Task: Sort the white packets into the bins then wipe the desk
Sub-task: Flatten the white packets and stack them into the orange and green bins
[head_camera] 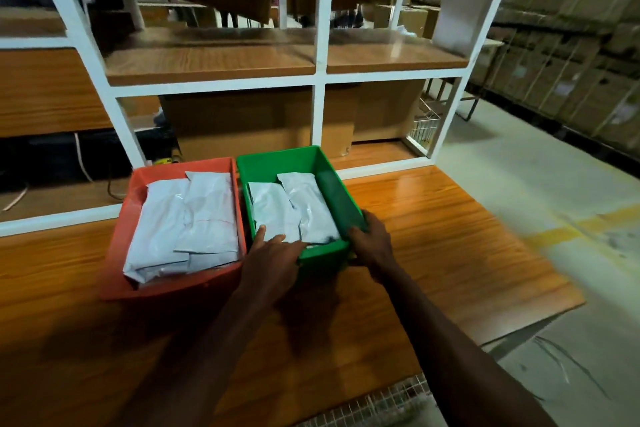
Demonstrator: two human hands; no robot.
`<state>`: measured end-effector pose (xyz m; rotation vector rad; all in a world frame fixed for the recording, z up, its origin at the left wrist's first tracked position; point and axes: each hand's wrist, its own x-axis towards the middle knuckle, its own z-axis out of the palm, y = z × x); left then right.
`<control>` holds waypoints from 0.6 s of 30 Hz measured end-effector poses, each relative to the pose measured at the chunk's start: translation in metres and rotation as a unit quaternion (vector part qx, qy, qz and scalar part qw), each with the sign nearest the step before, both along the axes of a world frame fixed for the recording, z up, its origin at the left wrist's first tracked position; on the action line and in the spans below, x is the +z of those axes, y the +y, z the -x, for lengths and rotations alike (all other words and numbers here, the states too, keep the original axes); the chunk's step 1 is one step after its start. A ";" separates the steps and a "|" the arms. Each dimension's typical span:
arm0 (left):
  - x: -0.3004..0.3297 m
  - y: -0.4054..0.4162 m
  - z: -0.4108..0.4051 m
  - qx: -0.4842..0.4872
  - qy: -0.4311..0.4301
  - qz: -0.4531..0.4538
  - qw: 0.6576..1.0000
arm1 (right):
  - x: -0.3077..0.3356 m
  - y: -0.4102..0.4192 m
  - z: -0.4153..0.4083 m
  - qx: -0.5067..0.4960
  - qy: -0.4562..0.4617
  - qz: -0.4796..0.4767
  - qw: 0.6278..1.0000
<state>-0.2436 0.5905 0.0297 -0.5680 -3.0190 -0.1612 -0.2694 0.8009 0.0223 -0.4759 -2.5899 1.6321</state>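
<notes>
The left hand (pixel 273 253) lies low in the middle of the frame with straight, spread fingers pressing on the white packets (pixel 291 208) in the green bin (pixel 332 180). The right hand (pixel 372 239) curls its fingers over that bin's near right corner and grips the rim.

The wooden bench (pixel 433 246) fills the lower half of the frame, with a white-framed shelf unit (pixel 320 76) rising behind it across the upper half. The red bin (pixel 138 184) sits left of centre, touching or just beside the green one, and holds a fuller stack of white packets (pixel 187 222). The green bin holds fewer, lying flat side by side.

No loose packets show on the bench, so the sorting looks about finished; the hands seem to be settling the last packets and steadying the bin. Next comes wiping, which calls for a cloth; none is in view, and the bins probably need shifting aside.
</notes>
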 end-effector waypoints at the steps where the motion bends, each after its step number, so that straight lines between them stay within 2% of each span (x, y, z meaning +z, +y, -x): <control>1: -0.001 0.002 0.000 0.009 0.010 -0.003 1.000 | -0.013 0.008 0.007 0.004 0.028 0.017 0.999; 3: -0.004 0.007 0.001 0.025 0.053 -0.007 0.998 | -0.016 0.014 0.013 0.006 0.065 0.034 0.997; 5: -0.001 0.024 0.000 0.036 0.081 -0.014 0.996 | 0.006 0.025 0.008 0.010 0.094 0.034 0.995; 10: 0.020 0.099 -0.001 0.093 0.080 0.005 0.992 | 0.005 0.096 0.032 0.036 0.124 0.051 0.990; 12: 0.022 0.134 0.004 0.105 0.049 -0.025 0.993 | 0.003 0.132 0.045 0.049 0.123 0.059 0.989; 18: 0.027 0.233 0.030 0.112 0.072 -0.062 0.989 | 0.007 0.228 0.072 0.039 0.123 0.067 0.989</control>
